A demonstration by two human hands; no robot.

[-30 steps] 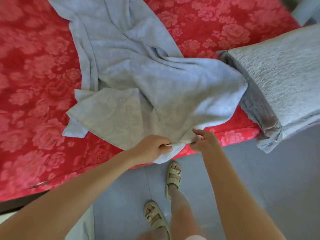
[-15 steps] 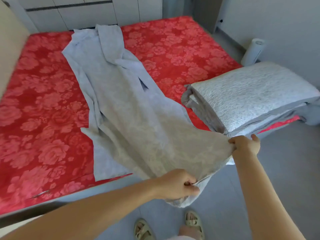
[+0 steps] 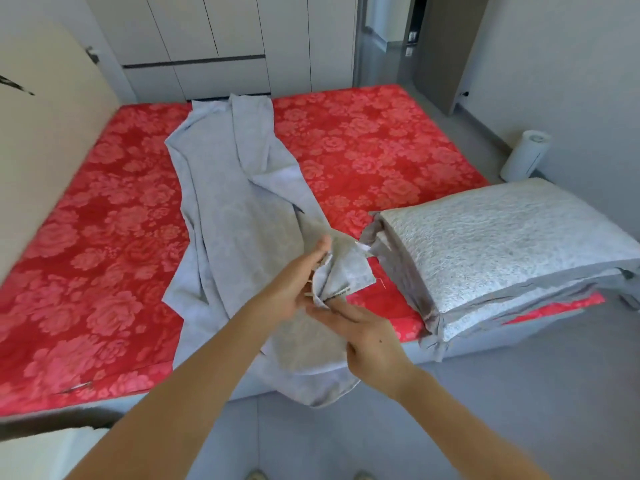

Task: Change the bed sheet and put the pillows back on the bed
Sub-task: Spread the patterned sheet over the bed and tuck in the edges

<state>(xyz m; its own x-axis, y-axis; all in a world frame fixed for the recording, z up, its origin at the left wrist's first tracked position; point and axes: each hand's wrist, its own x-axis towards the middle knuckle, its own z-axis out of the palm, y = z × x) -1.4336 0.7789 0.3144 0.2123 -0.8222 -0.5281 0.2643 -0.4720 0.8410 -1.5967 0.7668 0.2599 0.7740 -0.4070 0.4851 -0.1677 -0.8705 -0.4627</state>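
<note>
We judge the sheet-spreading step in hand: the bed sheet (image 3: 235,209) lies bunched along the red mattress (image 3: 363,150), near end lifted. Our left grip (image 3: 294,289) pinches its corner; the right grip (image 3: 367,337), fingers straight, touches the hem. Next: find the second corner, pull wide.

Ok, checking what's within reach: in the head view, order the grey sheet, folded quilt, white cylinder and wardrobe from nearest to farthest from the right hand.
1. grey sheet: touching the fingers of the right hand.
2. folded quilt: on the bed, near right corner.
3. white cylinder: on the floor, far right.
4. wardrobe: behind the bed's far edge.
</note>
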